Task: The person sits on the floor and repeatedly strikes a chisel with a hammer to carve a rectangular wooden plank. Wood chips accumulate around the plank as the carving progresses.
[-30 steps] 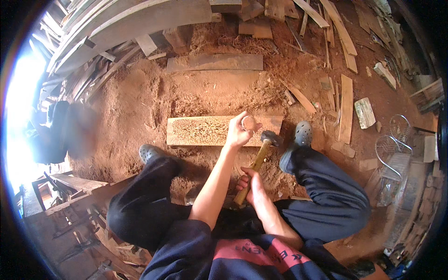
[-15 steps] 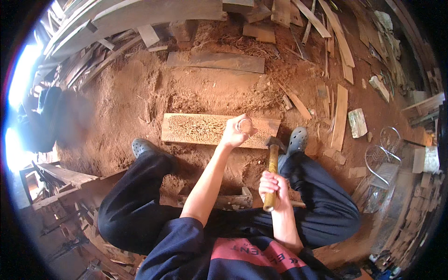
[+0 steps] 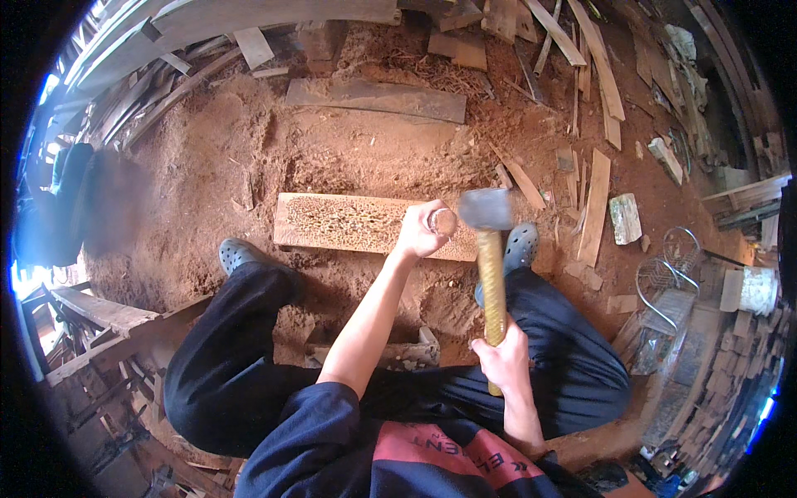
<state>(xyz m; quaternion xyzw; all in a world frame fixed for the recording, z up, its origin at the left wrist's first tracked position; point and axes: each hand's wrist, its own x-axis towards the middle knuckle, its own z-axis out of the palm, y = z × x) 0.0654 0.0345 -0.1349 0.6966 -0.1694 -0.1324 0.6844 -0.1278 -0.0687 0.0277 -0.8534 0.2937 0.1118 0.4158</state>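
left hand [image 3: 419, 235]: fingers wrapped around a chisel [image 3: 442, 221] stood on the right end of the carved plank [image 3: 349, 224] | right hand [image 3: 501, 361]: fingers gripping the hammer [image 3: 488, 249] handle, head raised just right of chisel | plank: on sawdust floor [image 3: 207, 166], between both shoes

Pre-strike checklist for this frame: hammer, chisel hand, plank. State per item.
1. Right hand grip on the hammer handle: closed around its lower end, ok.
2. Left hand grip on the chisel: fist wrapped round it, rounded top showing, ok.
3. Hammer head raised beside the chisel top, just right of it: ok.
4. Chisel tip seated on the carved plank: hidden by the hand, cannot tell.
5. Plank steady: lies flat on sawdust; no clamp visible, cannot tell.
6. Feet near the strike: right clog is close to the hammer head, not ok.
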